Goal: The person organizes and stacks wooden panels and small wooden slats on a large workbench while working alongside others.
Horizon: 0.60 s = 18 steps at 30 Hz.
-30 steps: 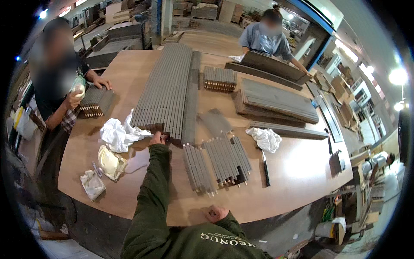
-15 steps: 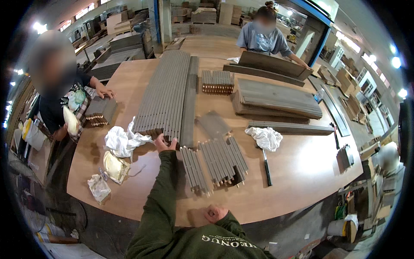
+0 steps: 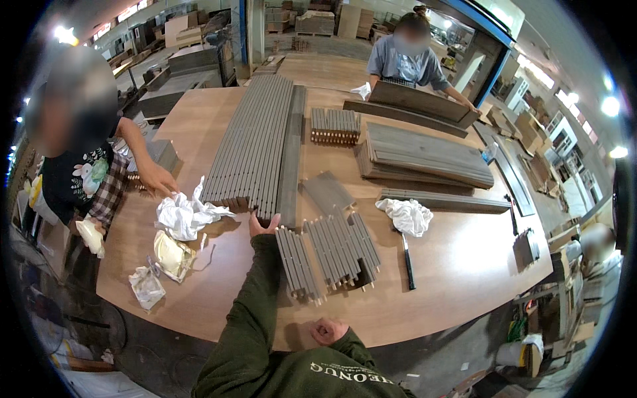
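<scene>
Long grey slats (image 3: 249, 146) lie side by side in a wide row, running away from me. At their near end, my left hand (image 3: 264, 225) is closed with thumb and fingers about the slat ends. A plain grey board (image 3: 292, 146) lies along the row's right side. Just right of that hand are short grey slats with light dowel pegs (image 3: 338, 249), in two groups. Close to the table's near edge, my right hand (image 3: 328, 330) is curled into a fist; whatever may be inside it is hidden.
White cloths (image 3: 182, 215) and opened pale packets (image 3: 174, 255) lie at the left. A black-handled hammer (image 3: 409, 265) rests beside another cloth (image 3: 408, 217). Stacked grey panels (image 3: 428, 156) stand at right. One co-worker (image 3: 86, 172) is at left; another (image 3: 408, 60) holds a panel at the far side.
The left co-worker has leaned in, and one hand has moved from the small slat stack toward the white cloth. My left hand stays at the slat ends; my right fist has barely moved.
</scene>
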### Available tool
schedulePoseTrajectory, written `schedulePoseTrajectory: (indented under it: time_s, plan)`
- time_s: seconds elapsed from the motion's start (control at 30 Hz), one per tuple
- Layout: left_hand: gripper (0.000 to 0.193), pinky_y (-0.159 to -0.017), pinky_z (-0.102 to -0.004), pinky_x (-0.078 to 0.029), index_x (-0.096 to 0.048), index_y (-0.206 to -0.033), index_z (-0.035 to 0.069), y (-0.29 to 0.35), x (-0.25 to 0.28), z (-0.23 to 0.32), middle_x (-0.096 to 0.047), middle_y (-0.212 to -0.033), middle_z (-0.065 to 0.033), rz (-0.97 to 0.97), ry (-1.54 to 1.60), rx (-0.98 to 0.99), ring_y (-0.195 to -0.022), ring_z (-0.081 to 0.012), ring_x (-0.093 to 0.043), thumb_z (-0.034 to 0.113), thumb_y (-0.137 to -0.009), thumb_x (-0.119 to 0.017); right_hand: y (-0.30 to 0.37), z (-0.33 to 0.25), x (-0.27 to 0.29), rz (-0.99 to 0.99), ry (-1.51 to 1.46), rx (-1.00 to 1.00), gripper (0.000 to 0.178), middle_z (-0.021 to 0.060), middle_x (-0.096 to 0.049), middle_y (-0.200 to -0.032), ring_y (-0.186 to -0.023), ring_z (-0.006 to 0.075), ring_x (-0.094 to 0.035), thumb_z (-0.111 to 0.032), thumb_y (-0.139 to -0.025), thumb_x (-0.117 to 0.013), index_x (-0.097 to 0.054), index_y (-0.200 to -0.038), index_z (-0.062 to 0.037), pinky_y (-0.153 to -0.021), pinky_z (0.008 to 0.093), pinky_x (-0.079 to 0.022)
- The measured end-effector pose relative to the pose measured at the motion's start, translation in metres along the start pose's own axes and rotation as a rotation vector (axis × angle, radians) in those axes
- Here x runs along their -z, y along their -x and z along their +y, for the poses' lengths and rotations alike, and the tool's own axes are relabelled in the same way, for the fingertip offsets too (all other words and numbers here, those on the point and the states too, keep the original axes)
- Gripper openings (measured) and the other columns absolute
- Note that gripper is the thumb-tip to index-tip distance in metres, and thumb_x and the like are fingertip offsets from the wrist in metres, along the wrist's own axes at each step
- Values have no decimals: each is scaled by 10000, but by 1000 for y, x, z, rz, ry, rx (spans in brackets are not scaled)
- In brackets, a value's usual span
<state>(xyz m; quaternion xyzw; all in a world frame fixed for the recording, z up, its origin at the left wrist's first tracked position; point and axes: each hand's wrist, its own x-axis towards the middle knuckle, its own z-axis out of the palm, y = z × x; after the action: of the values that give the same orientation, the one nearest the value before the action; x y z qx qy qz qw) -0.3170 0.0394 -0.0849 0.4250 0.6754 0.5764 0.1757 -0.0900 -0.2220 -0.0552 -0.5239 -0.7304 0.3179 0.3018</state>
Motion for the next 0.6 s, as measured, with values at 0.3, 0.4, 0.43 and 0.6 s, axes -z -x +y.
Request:
schedulePoseTrajectory:
  time_s: [0.3, 0.4, 0.43, 0.6]
  plan:
    - [912, -911, -420, -384, -409, -1235, 8, -3, 1, 7, -474, -1199, -212, -60, -44, 95, -1110, -342, -456, 454, -534, -784, 2, 14, 1, -38, -20, 82, 179, 65, -562, -543, -479, 220, -567, -226, -709, -686, -567, -689, -94, -438, 327, -444]
    - [912, -929, -428, -371, -402, -1242, 15, -9, -2, -1, -446, -1230, -202, -33, -119, 86, -1131, -343, -433, 446, -534, -783, 9, 24, 3, -88, -63, 24, 202, 93, -592, -599, -529, 253, -590, -238, -728, -674, -552, -717, -77, -474, 352, -457]
    - [919, -942, -440, -360, -381, -1256, 19, -11, -4, -3, -415, -1255, -200, -22, -85, 93, -1152, -343, -408, 429, -538, -782, 10, 25, 4, -88, -69, 6, 205, 96, -594, -607, -535, 255, -591, -238, -729, -675, -549, -719, -76, -475, 353, -457]
    - [863, -938, -468, -354, -384, -1254, 32, -24, -8, -15, -414, -1237, -207, 27, -211, 6, -1155, -359, -393, 360, -551, -763, 13, 25, 10, -9, -91, -10, 211, 100, -588, -613, -544, 271, -587, -239, -729, -674, -540, -726, -76, -476, 358, -456]
